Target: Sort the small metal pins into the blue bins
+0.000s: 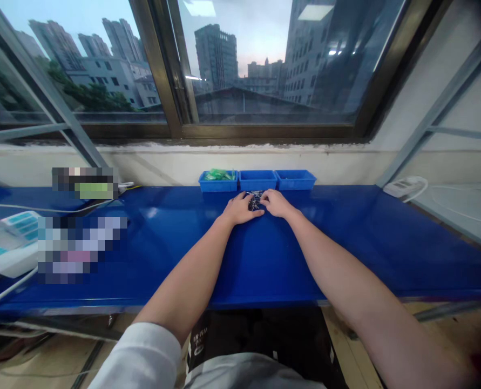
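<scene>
A small pile of thin metal pieces that look like screws or nails (256,200) lies on the blue table, in front of the blue bins. My left hand (240,209) rests flat at the pile's left side, fingers stretched forward and thumb pointing right along its near edge. On the opposite side, my right hand (278,203) has its fingers curled and drawn together at the pile. Whatever sits between those right fingertips is too small to make out.
Behind the pile stand three blue bins: the left one (202,185) with green plastic bits, the middle one (258,183) and the right one (296,183). A white device (15,243) and blurred items lie left. A white power strip (404,186) sits at the right.
</scene>
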A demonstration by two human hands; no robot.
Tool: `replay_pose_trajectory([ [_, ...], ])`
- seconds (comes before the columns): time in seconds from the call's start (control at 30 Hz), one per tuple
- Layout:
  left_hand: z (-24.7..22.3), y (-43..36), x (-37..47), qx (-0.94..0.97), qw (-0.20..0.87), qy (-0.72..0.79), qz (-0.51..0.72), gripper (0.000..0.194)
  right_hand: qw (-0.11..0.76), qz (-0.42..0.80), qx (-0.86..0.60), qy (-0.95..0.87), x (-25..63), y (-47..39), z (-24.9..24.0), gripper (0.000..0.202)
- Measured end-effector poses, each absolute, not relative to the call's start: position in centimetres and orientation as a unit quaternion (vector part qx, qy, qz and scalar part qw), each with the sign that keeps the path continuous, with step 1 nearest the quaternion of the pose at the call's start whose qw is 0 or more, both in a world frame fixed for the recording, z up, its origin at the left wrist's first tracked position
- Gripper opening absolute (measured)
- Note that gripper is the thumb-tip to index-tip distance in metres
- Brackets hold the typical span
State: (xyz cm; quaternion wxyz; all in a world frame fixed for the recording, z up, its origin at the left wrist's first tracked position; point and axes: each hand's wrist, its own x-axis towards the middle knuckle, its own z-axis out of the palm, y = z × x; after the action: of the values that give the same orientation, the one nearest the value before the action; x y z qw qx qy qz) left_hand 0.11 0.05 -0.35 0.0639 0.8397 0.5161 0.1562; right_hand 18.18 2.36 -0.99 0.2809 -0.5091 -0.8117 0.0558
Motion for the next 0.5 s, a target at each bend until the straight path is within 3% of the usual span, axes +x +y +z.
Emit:
replay_pose_trajectory([
  [0.23,-0.4,0.3,0.2,0.830,0.050,0.496,0.250,0.050,0.375,0.117,-0.445,-0.805,17.6,1.4,-0.2,0.012],
  [0.5,0.0,0.3,0.7,0.824,0.047,0.489,0.283,0.033,0.432,0.139,-0.414,-0.789,16.8,0.7,0.5,0.008],
])
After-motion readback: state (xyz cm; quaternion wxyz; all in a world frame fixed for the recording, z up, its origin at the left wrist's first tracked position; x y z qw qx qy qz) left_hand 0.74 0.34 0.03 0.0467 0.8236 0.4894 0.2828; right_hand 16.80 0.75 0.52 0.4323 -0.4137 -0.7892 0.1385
